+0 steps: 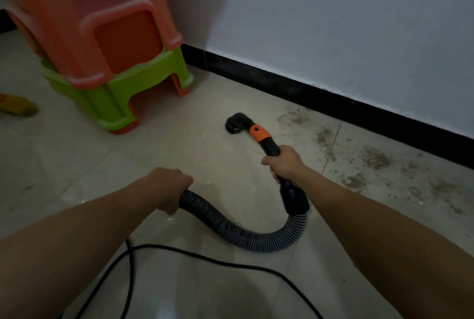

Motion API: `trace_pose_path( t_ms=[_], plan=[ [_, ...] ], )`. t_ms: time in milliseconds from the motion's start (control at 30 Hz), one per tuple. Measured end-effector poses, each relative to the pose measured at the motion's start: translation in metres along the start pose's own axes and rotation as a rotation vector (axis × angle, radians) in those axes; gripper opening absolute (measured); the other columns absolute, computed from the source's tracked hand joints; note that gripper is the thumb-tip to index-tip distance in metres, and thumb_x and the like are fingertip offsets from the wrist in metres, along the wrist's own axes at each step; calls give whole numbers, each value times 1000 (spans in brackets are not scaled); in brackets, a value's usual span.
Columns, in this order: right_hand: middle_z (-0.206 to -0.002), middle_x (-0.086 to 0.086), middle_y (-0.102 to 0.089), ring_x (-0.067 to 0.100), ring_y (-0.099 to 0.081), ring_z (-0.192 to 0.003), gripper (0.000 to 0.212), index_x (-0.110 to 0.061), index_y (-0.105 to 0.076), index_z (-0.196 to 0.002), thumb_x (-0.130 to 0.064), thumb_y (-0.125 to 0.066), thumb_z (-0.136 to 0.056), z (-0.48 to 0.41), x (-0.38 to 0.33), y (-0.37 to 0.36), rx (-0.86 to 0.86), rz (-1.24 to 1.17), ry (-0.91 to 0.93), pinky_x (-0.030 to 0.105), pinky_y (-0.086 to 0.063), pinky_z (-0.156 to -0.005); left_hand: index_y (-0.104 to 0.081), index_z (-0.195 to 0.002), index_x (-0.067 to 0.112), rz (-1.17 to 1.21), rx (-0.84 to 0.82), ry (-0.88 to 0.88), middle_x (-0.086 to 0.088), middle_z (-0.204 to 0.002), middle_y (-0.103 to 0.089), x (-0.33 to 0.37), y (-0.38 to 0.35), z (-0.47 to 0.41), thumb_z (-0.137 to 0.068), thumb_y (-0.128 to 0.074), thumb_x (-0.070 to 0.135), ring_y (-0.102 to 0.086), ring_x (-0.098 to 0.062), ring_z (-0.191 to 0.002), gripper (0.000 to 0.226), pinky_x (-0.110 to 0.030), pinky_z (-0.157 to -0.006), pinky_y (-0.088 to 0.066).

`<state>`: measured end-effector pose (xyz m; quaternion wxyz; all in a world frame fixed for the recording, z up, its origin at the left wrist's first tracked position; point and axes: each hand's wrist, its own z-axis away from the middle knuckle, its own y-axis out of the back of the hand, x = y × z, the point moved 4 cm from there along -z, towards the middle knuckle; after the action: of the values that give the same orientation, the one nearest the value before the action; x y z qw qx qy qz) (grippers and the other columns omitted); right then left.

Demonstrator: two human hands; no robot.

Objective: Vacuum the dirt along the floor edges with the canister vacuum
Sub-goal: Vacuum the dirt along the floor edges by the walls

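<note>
The right hand (283, 162) has its grip wrapped tight around the black wand (272, 148) of the canister vacuum, just behind the orange collar (259, 133), with the round black nozzle (234, 122) ahead of the hand and down on the tiled floor (179, 154). The left hand (168, 186) has its grip closed around the ribbed hose (246, 238), which loops low from that hand across to the cuff (295, 197) below the right hand. The dirt (374, 159) lies in patches to the right of the nozzle, along the black skirting (333, 98) under the white wall (346, 24). Stacked orange and green stools (107, 62) stand to the left. A black cord (205, 259) trails over the floor near the forearms.
</note>
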<state>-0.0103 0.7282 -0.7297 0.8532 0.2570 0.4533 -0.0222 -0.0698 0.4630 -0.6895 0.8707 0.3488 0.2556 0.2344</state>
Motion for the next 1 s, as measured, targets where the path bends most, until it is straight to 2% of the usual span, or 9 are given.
trace_pose_path(
  t_ms=[167, 267, 333, 433, 500, 633, 800, 900, 1000],
  plan=[
    [-73, 9, -61, 22, -58, -52, 36, -14, -55, -101, -48, -59, -91, 36, 23, 3, 96, 18, 13, 29, -48, -48, -52, -116, 22, -95, -16, -38, -3, -114, -58, 7, 6, -10, -79, -68, 25, -59, -20, -103, 41, -31, -78, -46],
    [-72, 10, -61, 21, -58, -50, 30, -13, -54, -97, -43, -57, -93, 66, 56, 10, 165, -97, -18, 30, -50, -47, -54, -114, 22, -146, 20, -51, -2, -115, -58, 15, 24, -25, -80, -66, 23, -60, -20, -103, 36, -31, -82, -49],
    [-76, 12, -64, 22, -62, -51, 28, -12, -53, -96, -39, -58, -93, 78, 79, 18, 249, -111, -42, 36, -56, -52, -53, -114, 22, -175, 64, -84, -2, -114, -58, 27, 38, -36, -83, -61, 22, -60, -19, -103, 32, -31, -83, -49],
    [-80, 13, -65, 31, -67, -63, 28, -12, -51, -97, -39, -58, -92, 80, 99, 44, 429, -13, -55, 46, -59, -62, -53, -114, 22, -199, 144, -135, -3, -112, -58, 50, 57, -50, -87, -58, 23, -60, -20, -102, 28, -31, -81, -48],
    [-83, 13, -63, 33, -66, -69, 30, -9, -49, -106, -37, -56, -94, 75, 99, 59, 486, 72, -47, 45, -58, -65, -52, -114, 22, -207, 183, -150, -3, -111, -58, 63, 65, -55, -87, -59, 23, -60, -20, -100, 28, -31, -79, -47],
    [-91, 12, -63, 33, -66, -74, 37, -13, -43, -123, -38, -51, -96, 59, 84, 66, 438, 176, -23, 44, -57, -69, -51, -114, 22, -227, 201, -154, -3, -111, -58, 67, 68, -52, -87, -59, 24, -60, -21, -100, 28, -31, -77, -46],
    [-89, 5, -61, 27, -64, -74, 35, -21, -42, -125, -39, -52, -96, 51, 65, 33, 253, 194, 107, 45, -58, -70, -52, -112, 22, -200, 130, -111, -2, -111, -58, 45, 50, -36, -87, -57, 22, -60, -21, -101, 26, -31, -78, -47],
    [-93, 8, -64, 30, -66, -74, 44, -24, -38, -136, -39, -50, -96, 47, 72, 36, 369, 169, 102, 44, -57, -71, -52, -113, 23, -178, 106, -86, -2, -113, -58, 36, 46, -32, -87, -57, 21, -60, -21, -102, 26, -30, -77, -45],
    [-103, 16, -63, 35, -64, -79, 53, -23, -29, -145, -36, -49, -97, 32, 84, 66, 527, 109, 25, 48, -57, -73, -51, -113, 22, -137, 137, -40, -2, -110, -58, 28, 52, -33, -87, -56, 21, -60, -20, -99, 27, -29, -70, -42]
  ],
)
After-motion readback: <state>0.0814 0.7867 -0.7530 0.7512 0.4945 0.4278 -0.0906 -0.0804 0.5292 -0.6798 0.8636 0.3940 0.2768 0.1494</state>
